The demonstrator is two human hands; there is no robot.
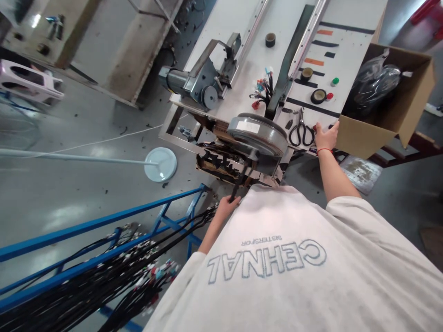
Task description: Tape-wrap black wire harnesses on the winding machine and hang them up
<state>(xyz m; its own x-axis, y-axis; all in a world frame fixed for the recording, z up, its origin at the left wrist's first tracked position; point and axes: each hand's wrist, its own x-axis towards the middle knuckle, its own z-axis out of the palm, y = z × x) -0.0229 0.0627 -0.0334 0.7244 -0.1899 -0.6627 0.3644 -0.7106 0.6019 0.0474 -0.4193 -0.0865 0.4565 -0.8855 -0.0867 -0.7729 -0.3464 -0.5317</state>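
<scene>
**Inspector:** Left hand?

**Recorder:** The left hand [226,205] is closed around a black cable [239,180], low and close to the person's shirt. The cable runs up to the grey hub motor [258,133], which lies flat at the near edge of the workbench [242,27].

**Inspector:** Right hand?

**Recorder:** The right hand [325,137] rests on the bench edge, between the scissors [302,133] and the corner of an open cardboard box [384,122], which it seems to touch. I cannot tell whether its fingers hold anything.

**Inspector:** Surroundings?

**Recorder:** A blue rack [86,228] stands to the person's left, and wire harnesses [104,276] are draped over it, with their ends near the left hand.
</scene>
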